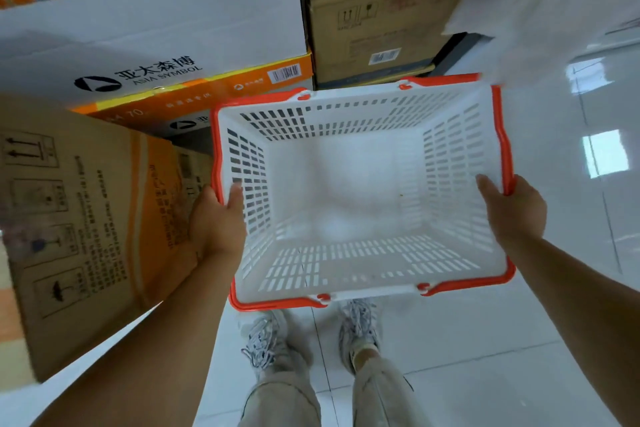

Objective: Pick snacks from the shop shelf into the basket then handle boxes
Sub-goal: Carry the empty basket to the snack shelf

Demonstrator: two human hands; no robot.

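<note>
Head view: left grip (216, 218), right grip (512, 210) clasp the basket (346, 107).

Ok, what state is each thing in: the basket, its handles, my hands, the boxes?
White shopping basket: empty, held up off the floor.
Orange handles: folded down along the rim.
Left hand: grips the basket's left rim, thumb inside.
Right hand: grips the right rim, thumb inside.
Asia Symbol boxes: closed, stacked.
Brown cartons behind: stacked.

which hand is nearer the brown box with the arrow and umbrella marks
Left. The left hand grips the basket beside the brown box; the right hand grips its opposite rim.
</note>
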